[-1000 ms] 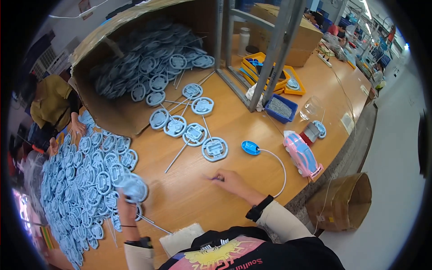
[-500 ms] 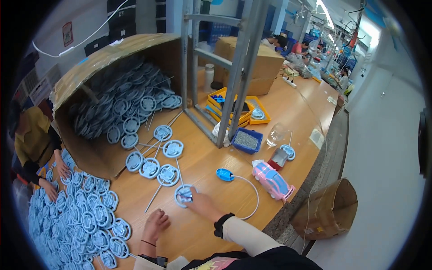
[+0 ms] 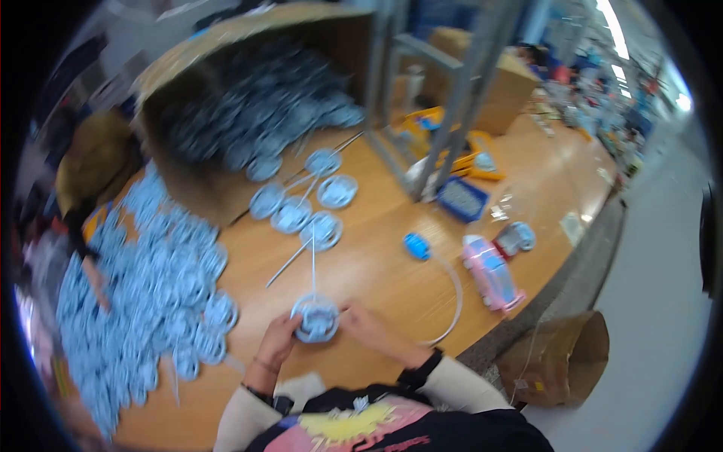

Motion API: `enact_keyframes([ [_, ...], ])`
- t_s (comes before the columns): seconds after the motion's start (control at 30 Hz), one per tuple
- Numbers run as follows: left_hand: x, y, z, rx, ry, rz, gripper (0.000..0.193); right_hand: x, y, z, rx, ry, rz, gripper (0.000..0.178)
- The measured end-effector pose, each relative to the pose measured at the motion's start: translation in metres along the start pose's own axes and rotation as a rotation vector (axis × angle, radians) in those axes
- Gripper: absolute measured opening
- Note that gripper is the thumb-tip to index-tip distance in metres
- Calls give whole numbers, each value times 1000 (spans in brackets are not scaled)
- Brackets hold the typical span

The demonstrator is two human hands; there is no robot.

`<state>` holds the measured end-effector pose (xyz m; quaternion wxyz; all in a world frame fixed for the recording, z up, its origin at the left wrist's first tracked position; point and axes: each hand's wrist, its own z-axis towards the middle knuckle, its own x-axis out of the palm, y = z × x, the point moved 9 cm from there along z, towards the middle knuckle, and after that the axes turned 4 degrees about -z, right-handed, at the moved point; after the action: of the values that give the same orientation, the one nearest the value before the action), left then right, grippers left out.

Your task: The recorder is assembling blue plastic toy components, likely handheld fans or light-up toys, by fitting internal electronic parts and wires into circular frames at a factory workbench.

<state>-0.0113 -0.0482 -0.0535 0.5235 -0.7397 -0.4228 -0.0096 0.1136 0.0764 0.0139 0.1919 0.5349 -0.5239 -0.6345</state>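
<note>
Both hands pinch one round light-blue disc (image 3: 315, 319) w/ a thin white stick: left hand (image 3: 277, 339) grips its left edge, right hand (image 3: 363, 325) its right, just above the wooden table (image 3: 392, 279) near the front edge. More discs (image 3: 305, 207) lie further back by the tipped cardboard box (image 3: 226, 98); big pile (image 3: 143, 286) to the left, blue plug w/ white cable (image 3: 416, 245) and pink tool (image 3: 491, 273) to the right.

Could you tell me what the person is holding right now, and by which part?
Both hands, left hand and right hand, hold one round light-blue disc by its opposite rims, just above the wooden table.
</note>
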Motion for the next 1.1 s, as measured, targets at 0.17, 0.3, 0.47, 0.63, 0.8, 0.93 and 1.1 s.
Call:
enact_keyframes([
  [0.17, -4, -27, -28, 24, -105, 34, 22, -5, 20, -3, -100, 143, -110, 19],
  [0.3, -4, -27, -39, 48, -130, 13, 24, 3, 33, 1, -116, 176, -134, 19],
  [0.47, 7, -20, -37, 60, -98, -55, 24, 2, 33, 1, -173, 147, -153, 17],
  [0.63, 17, -14, -29, 11, 2, -78, 26, -6, 32, -1, -61, 193, -7, 16],
  [0.8, 12, -7, -27, 23, 59, -137, 27, -8, 46, 3, -195, 97, -167, 16],
  [0.93, 16, 3, -30, 4, 54, -210, 34, -5, 32, 5, -140, 103, -145, 16],
  [1.1, 23, 30, -27, -157, 115, -503, 43, 7, 24, 4, -176, 139, -114, 17],
])
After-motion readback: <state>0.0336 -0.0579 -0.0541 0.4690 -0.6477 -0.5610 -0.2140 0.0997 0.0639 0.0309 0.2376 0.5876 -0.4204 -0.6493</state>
